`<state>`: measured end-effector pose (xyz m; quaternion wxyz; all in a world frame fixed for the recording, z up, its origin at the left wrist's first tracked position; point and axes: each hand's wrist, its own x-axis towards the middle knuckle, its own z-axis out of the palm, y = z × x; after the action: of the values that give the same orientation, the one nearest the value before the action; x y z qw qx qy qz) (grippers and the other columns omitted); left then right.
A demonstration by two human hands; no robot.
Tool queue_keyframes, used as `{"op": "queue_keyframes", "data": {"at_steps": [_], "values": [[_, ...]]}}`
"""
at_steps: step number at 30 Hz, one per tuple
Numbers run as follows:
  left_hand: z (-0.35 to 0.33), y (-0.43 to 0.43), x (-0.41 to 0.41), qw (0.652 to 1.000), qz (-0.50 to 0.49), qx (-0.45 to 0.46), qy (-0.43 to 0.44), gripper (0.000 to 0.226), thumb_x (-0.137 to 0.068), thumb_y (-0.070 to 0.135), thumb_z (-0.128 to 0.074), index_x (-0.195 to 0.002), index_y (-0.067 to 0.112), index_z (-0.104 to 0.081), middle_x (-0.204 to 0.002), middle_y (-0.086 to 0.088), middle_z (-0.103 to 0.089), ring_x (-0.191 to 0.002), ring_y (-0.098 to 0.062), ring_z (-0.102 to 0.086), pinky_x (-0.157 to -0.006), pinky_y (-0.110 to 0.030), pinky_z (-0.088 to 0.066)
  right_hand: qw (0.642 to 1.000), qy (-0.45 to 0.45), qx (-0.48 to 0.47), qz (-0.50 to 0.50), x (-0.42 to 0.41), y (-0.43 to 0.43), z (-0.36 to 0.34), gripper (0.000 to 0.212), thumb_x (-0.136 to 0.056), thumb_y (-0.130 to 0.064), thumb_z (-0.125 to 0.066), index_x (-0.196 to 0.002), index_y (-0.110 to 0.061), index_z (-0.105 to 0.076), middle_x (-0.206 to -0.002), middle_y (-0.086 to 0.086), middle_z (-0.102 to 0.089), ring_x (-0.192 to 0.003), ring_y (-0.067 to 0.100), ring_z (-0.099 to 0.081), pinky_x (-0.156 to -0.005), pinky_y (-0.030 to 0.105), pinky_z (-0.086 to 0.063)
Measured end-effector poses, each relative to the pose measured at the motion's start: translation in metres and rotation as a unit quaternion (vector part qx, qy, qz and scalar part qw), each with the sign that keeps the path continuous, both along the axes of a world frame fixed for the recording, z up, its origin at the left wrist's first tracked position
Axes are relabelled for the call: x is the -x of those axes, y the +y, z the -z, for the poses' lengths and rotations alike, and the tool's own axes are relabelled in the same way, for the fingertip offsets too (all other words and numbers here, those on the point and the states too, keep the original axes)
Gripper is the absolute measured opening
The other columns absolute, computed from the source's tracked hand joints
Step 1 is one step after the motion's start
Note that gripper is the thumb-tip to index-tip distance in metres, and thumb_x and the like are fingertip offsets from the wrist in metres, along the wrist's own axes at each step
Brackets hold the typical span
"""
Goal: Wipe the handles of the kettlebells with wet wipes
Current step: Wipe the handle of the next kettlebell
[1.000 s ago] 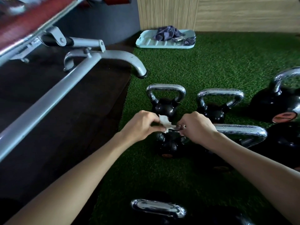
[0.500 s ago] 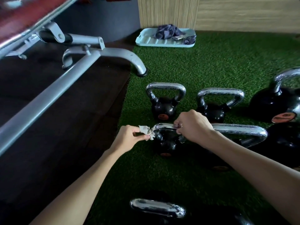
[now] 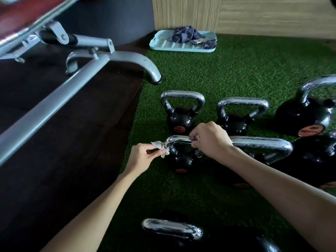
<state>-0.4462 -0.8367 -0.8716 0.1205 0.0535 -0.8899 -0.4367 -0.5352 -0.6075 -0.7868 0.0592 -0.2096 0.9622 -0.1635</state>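
Two hands work one small kettlebell [image 3: 181, 160] on green turf [image 3: 236, 73]. It stands upright with its chrome handle [image 3: 179, 138] on top, the bar running left to right across the view. The left hand [image 3: 143, 157] pinches a crumpled wipe [image 3: 160, 145] against the handle's left bend, thumb and fingers closed on the wad. The right hand [image 3: 209, 139] grips the bar's right end, fingers curled over it, and hides that corner. The hands are apart with bare bar between them, and the black ball sits just below both.

Just behind stand a left bell [image 3: 179, 120] and a middle bell [image 3: 236, 125], their handles also crosswise. A long handle [image 3: 261, 143] passes behind the right wrist toward a dark ball at the right edge. A big bell [image 3: 307, 115] stands beyond that. A near handle [image 3: 172, 227] shows by the bottom edge. At left, a grey bench frame [image 3: 54, 106] crosses a dark mat [image 3: 72, 160]. By the far wall, a pale tray [image 3: 181, 46] holds a dark cloth [image 3: 185, 34].
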Motion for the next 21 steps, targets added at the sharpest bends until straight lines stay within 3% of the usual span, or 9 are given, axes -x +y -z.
{"op": "queue_keyframes", "data": {"at_steps": [2,5,7,9,13,15,18,19,21], "values": [[-0.019,-0.009,-0.003,0.998,-0.042,-0.043,0.01,0.023,-0.082,0.043,-0.078,-0.102,0.033,-0.08,-0.079,0.024,-0.075,-0.054,0.002,-0.056,-0.052,-0.015,-0.038,0.998,-0.001,0.059,-0.014,-0.004,0.001,-0.005,0.043,-0.078,-0.03,-0.086,-0.119,-0.031,-0.074,-0.111,-0.005,-0.075,-0.095,0.013,-0.071,-0.076,0.023,-0.049],[-0.053,-0.009,-0.001,0.996,-0.016,-0.082,-0.011,0.019,-0.081,0.045,-0.079,-0.1,0.042,-0.08,-0.072,0.003,-0.074,-0.055,-0.016,-0.045,-0.053,-0.037,-0.036,0.977,-0.067,0.176,-0.099,-0.01,-0.004,-0.022,0.066,-0.074,-0.032,-0.089,-0.134,-0.039,-0.063,-0.118,-0.01,-0.073,-0.065,-0.016,-0.057,-0.07,0.004,-0.038],[-0.074,0.005,0.002,0.984,0.032,-0.171,-0.038,0.024,-0.08,0.04,-0.078,-0.103,0.033,-0.081,-0.083,0.006,-0.077,-0.065,-0.011,-0.055,-0.061,-0.027,-0.043,0.956,-0.129,0.22,-0.146,-0.011,-0.008,-0.034,0.071,-0.074,-0.025,-0.09,-0.138,-0.036,-0.061,-0.115,-0.01,-0.074,-0.06,-0.024,-0.052,-0.07,0.001,-0.037],[-0.087,0.014,0.006,0.963,0.059,-0.251,-0.079,0.027,-0.082,0.03,-0.076,-0.105,0.018,-0.08,-0.079,0.014,-0.075,-0.058,0.005,-0.055,-0.059,-0.008,-0.04,0.952,-0.134,0.228,-0.156,-0.008,-0.011,-0.042,0.064,-0.073,-0.021,-0.09,-0.132,-0.03,-0.067,-0.11,-0.01,-0.076,-0.068,-0.025,-0.054,-0.071,0.0,-0.038],[-0.083,0.015,0.018,0.932,0.044,-0.324,-0.158,0.041,-0.066,0.043,-0.086,-0.093,0.014,-0.078,-0.07,0.004,-0.051,-0.052,-0.009,-0.025,-0.051,-0.025,-0.015,0.953,-0.123,0.25,-0.12,-0.002,-0.007,-0.044,0.036,-0.078,-0.019,-0.087,-0.114,-0.022,-0.079,-0.093,-0.004,-0.078,-0.053,-0.013,-0.054,-0.056,0.005,-0.038],[-0.08,0.018,0.022,0.918,0.024,-0.354,-0.174,0.042,-0.06,0.043,-0.091,-0.08,0.02,-0.062,-0.068,0.003,-0.043,-0.052,-0.009,-0.023,-0.051,-0.027,-0.013,0.953,-0.113,0.259,-0.104,-0.003,-0.004,-0.039,0.03,-0.079,-0.028,-0.087,-0.108,-0.024,-0.081,-0.088,-0.004,-0.078,-0.054,-0.011,-0.054,-0.054,0.006,-0.037],[-0.086,0.021,0.025,0.924,0.042,-0.331,-0.185,0.052,-0.062,0.053,-0.092,-0.083,0.023,-0.056,-0.069,-0.01,-0.058,-0.049,-0.007,-0.034,-0.05,-0.024,-0.019,0.962,-0.085,0.253,-0.059,-0.004,0.001,-0.028,0.023,-0.079,-0.036,-0.086,-0.1,-0.03,-0.082,-0.083,-0.01,-0.077,-0.06,-0.011,-0.058,-0.057,0.008,-0.039],[-0.092,0.017,0.026,0.939,0.062,-0.286,-0.183,0.049,-0.064,0.056,-0.089,-0.087,0.023,-0.061,-0.081,-0.014,-0.07,-0.05,-0.006,-0.042,-0.051,-0.023,-0.025,0.967,-0.066,0.243,-0.032,-0.003,0.004,-0.025,0.02,-0.078,-0.035,-0.085,-0.098,-0.031,-0.083,-0.082,-0.01,-0.077,-0.065,-0.009,-0.061,-0.059,0.011,-0.042],[-0.107,0.007,0.033,0.976,0.087,-0.102,-0.174,0.038,-0.07,0.056,-0.085,-0.094,0.03,-0.071,-0.094,0.006,-0.078,-0.056,0.005,-0.055,-0.058,-0.022,-0.036,0.977,-0.03,0.212,0.019,-0.003,0.013,-0.025,0.016,-0.077,-0.036,-0.083,-0.092,-0.03,-0.083,-0.078,-0.01,-0.076,-0.072,-0.001,-0.066,-0.065,0.021,-0.052]]}}
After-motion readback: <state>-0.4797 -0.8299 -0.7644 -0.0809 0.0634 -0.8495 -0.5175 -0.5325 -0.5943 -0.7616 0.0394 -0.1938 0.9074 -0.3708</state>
